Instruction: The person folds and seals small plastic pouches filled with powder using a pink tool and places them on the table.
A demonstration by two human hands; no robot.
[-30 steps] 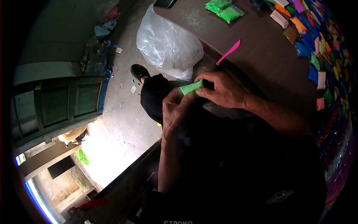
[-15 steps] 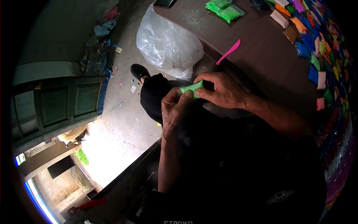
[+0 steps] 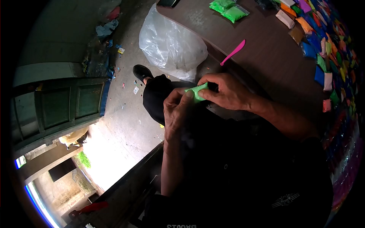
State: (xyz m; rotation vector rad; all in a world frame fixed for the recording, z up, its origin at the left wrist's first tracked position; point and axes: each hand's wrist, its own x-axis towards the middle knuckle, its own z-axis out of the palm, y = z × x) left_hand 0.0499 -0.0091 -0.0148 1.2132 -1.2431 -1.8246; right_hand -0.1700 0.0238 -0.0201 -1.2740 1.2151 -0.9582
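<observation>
Between my two hands, above my lap, is a small light-green packet of soft clay point(image 3: 198, 92). My left hand point(image 3: 176, 108) pinches its left end between thumb and fingers. At the other end my right hand point(image 3: 227, 92) presses it with the thumb, fingers curled behind. Parts of the packet are hidden under both thumbs. A pink plastic knife point(image 3: 234, 52) lies on the brown table point(image 3: 258, 57), beyond my right hand. Farther back on the table are bright green packets point(image 3: 232, 11).
Many colourful packets point(image 3: 321, 49) are heaped along the table's right side. A large clear plastic bag point(image 3: 169, 45) stands on the floor by the table edge. A dark phone-like object point(image 3: 168, 3) rests at the table corner. Scraps litter the floor point(image 3: 125, 102) near a green door point(image 3: 57, 108).
My left thumb and fingers have shifted slightly left on the green packet, showing a little more of its middle. My right hand keeps nearly the same place.
</observation>
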